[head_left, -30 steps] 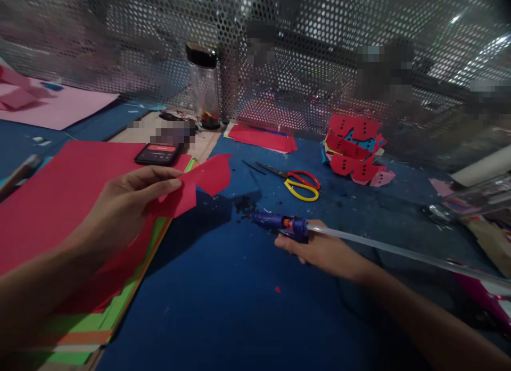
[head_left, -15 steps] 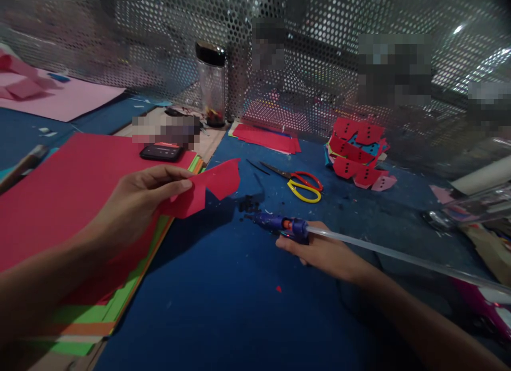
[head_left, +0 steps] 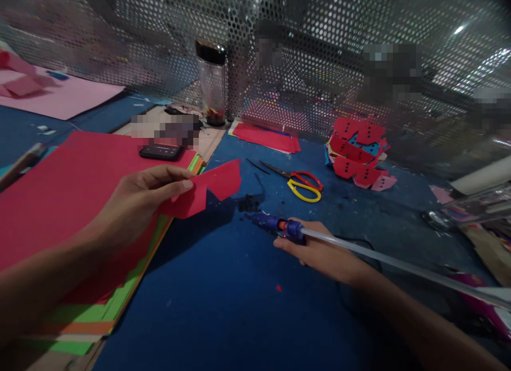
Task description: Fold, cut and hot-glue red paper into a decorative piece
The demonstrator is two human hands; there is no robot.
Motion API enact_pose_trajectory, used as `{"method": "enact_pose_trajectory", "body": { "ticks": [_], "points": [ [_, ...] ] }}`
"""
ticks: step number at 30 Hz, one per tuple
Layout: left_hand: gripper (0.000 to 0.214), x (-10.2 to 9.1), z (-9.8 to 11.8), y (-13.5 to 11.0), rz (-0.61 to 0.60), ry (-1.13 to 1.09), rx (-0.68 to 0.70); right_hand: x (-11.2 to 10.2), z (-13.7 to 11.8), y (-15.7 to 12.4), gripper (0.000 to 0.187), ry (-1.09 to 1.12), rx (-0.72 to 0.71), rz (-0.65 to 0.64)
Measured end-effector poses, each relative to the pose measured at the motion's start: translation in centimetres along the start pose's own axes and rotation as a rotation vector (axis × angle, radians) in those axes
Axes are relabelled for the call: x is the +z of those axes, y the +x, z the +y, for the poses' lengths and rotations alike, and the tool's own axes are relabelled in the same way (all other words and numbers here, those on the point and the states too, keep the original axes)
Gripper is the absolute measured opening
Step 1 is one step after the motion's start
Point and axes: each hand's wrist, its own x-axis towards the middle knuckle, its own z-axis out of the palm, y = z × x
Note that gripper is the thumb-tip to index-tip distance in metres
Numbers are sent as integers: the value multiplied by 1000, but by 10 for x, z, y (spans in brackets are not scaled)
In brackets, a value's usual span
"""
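Note:
My left hand (head_left: 138, 200) pinches a cut piece of red paper (head_left: 219, 180) by its left end, above the edge of a stack of coloured sheets (head_left: 51, 200). The piece has a notch along its lower side. To the right, my right hand (head_left: 319, 251) is closed round a blue glue gun (head_left: 271, 222), its nozzle pointing left toward a dark smudge (head_left: 248, 203) on the blue table (head_left: 223, 307). A long clear glue stick (head_left: 379, 256) runs out of the gun's back over my forearm. Beyond the gun lie scissors (head_left: 305, 187) with one red and one yellow handle loop.
A phone (head_left: 162, 151) rests on the sheets. Behind are a black-lidded jar (head_left: 213, 83), flat red paper pieces (head_left: 265, 138) and dotted paper shapes (head_left: 355, 153). A perforated metal panel (head_left: 311, 57) bounds the back. Pink card (head_left: 80, 97) lies far left; a magenta object (head_left: 479, 302) lies right.
The glue gun and my right hand have shifted very slightly left. The glue stick's rear end sits a little lower. My left hand and the red paper look almost unchanged.

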Motion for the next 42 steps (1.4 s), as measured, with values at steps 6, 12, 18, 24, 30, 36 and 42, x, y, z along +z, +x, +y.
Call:
{"method": "enact_pose_trajectory", "body": {
  "ticks": [6, 12, 18, 24, 30, 36, 42],
  "points": [
    [24, 1, 0, 0, -9, 9, -9, 1, 1, 0, 35, 9, -5, 5],
    [25, 0, -2, 1, -17, 30, 3, 1, 1, 0, 33, 29, 9, 0],
    [27, 1, 0, -1, -27, 35, -10, 3, 5, -2, 35, 121, 67, 7],
    [27, 5, 2, -6, -41, 66, -8, 2, 4, -8, 36, 219, 54, 21],
    [26, 11, 6, -12, -98, 85, -9, 1, 3, -13, 34, 217, -12, 62],
    [29, 17, 4, -18, -148, 112, -31, 3, -4, -16, 33, 118, -108, 117],
    [25, 27, 11, -31, -185, 151, -6, 3, -15, -17, 23, -32, -261, 147]
  ]
}}
